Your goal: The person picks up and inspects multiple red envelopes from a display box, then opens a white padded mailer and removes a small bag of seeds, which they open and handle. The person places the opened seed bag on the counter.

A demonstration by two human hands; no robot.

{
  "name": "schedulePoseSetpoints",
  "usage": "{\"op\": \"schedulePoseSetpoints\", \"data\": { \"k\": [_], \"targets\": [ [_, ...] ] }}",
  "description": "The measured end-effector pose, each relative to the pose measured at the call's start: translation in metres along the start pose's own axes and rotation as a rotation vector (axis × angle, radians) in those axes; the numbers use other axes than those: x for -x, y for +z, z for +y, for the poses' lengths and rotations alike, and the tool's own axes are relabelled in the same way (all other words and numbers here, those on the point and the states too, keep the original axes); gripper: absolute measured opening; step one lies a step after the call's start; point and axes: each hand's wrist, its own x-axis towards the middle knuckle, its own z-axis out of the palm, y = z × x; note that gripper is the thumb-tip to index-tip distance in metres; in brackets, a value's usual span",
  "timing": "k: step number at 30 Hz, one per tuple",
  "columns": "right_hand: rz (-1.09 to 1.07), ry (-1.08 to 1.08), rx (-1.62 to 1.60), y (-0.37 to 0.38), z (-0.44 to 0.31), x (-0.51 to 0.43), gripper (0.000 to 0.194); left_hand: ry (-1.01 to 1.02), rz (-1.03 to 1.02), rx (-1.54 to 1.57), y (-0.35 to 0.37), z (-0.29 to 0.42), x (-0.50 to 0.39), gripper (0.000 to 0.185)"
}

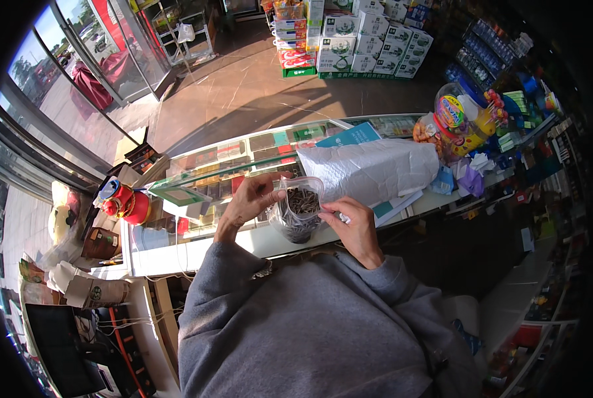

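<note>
A clear plastic bag (296, 230) stands upright on the front edge of the glass display counter (189, 253), its mouth spread apart. Small, slender dark-brown pieces (304, 200) fill it; their exact kind cannot be told. At the mouth's left side, my left hand (249, 200) grips the rim with the thumb near the opening. My right hand (354, 226) pinches the opposite rim between thumb and fingers. Something small and white shows beneath the right fingers. Just beyond the bag lies a crumpled whitish padded sheet (371, 169), partly over a teal printed board (351, 135).
On the left stand a red figurine (127, 204) and a green-framed stand (179, 194). A large candy jar (458, 112) and purple packaging (469, 179) occupy the counter's right end. Stacked cartons (361, 45) rise from the floor beyond. A dark monitor (57, 343) sits at lower left.
</note>
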Motion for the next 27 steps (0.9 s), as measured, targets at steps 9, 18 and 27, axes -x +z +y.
{"op": "schedulePoseSetpoints", "data": {
  "k": [9, 18, 27],
  "targets": [
    [0.048, 0.074, 0.010, -0.009, 0.011, 0.008, 0.008, 0.052, 0.259, 0.229, 0.012, -0.013, -0.002, 0.016],
    [-0.069, 0.121, -0.134, -0.002, 0.026, -0.006, 0.013, 0.102, 0.330, 0.149, 0.010, -0.007, 0.036, 0.019],
    [-0.105, -0.060, -0.106, 0.001, 0.033, -0.018, 0.013, 0.103, 0.406, 0.153, 0.007, -0.025, 0.039, 0.021]
  ]
}}
